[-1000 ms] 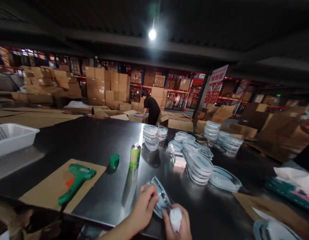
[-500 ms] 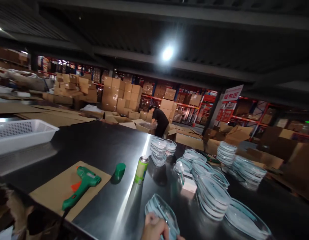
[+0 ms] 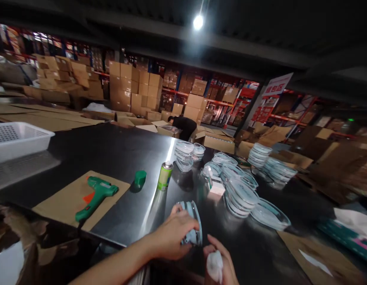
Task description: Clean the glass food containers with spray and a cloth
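Observation:
My left hand [image 3: 171,231] grips an oval glass dish [image 3: 192,221] at its edge, tilted up on its side over the steel table [image 3: 127,158]. My fingers hide part of the dish. Just to the right, my right hand [image 3: 220,263] is closed around a crumpled white cloth [image 3: 215,266], close to the dish but not touching it. Several stacks of similar glass dishes [image 3: 239,198] stand beyond my hands. A loose dish [image 3: 269,214] lies next to the nearest stack.
A green glue gun [image 3: 96,202] lies on a cardboard sheet [image 3: 115,186], near a green cap [image 3: 140,178] and a spray can [image 3: 165,176]. A white plastic basket [image 3: 17,136] sits at the left. A person in black [image 3: 182,126] bends over cartons beyond the table.
The dish has swung upright in my left hand and sits nearer my body. My right hand with the white cloth has come back into view at the bottom edge.

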`<state>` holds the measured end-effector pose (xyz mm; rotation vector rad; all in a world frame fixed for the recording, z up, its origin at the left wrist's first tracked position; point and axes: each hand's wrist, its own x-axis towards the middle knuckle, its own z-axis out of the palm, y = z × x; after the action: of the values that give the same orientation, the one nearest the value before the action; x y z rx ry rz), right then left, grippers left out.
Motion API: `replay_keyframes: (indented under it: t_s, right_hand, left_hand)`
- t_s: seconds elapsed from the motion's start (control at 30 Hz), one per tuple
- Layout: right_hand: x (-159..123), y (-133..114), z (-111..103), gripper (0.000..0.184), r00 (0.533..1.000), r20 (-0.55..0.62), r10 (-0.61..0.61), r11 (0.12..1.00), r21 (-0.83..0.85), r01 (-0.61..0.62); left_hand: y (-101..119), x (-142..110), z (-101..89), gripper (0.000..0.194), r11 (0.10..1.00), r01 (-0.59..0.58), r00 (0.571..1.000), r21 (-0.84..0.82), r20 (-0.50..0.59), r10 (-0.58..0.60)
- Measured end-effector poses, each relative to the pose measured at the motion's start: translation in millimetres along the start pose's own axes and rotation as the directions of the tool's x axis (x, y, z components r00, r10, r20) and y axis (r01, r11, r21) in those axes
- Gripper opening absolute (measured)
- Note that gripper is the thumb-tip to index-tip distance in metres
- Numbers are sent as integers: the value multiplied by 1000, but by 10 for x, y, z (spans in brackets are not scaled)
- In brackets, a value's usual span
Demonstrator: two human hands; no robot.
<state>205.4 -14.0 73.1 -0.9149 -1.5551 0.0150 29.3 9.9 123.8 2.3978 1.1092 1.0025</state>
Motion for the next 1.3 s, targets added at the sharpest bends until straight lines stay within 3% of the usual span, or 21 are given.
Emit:
replay_keyframes:
  t_s: [0.1, 0.17, 0.23, 0.4, 0.5, 0.6, 0.8, 0.97, 1.1, 1.17, 1.3]
  right_hand:
    - [131, -33, -8, 18, 966, 131, -223, 970, -67, 233]
    - [188, -43, -6, 13, 907, 195, -373, 896, -177, 407]
    - [204, -47, 5, 14, 872, 207, -444, 824, -289, 488]
    - [165, -72, 12, 25, 855, 249, -455, 717, -466, 518]
    - [181, -101, -42, 28, 846, 287, -449, 691, -489, 532]
    - [249, -115, -113, 30, 848, 330, -415, 714, -459, 529]
    - [371, -132, -158, 27, 847, 357, -394, 806, -308, 505]
    - [346, -108, -82, 24, 935, 256, -246, 907, -279, 315]
    - [273, -36, -22, 21, 991, 131, 27, 984, -180, -3]
    - [217, 5, 26, 16, 978, 69, 198, 978, -80, -193]
    - [97, 65, 124, 9, 878, -25, 478, 872, 137, -470]
  left_hand:
    - [89, 132, -230, 39, 986, -152, 980, 64, 140, 142]
    - [126, 224, -309, 37, 976, -214, 954, 44, 223, 200]
    - [133, 304, -323, 39, 966, -259, 925, 18, 291, 243]
    - [41, 416, -158, 57, 916, -399, 876, 42, 312, 368]
    - [32, 428, -75, 48, 897, -439, 867, 52, 288, 408]
    - [94, 425, -78, 47, 897, -438, 873, 60, 269, 408]
    - [108, 373, -54, 69, 893, -438, 880, 106, 253, 402]
    - [-113, 280, 49, 66, 845, -473, 879, 249, 65, 473]
    - [-297, 265, 61, 44, 856, -376, 893, 353, -108, 437]
    - [-344, 253, 98, 28, 891, -299, 921, 341, -142, 364]
    - [-310, 147, 276, 20, 942, -211, 942, 260, -202, 267]
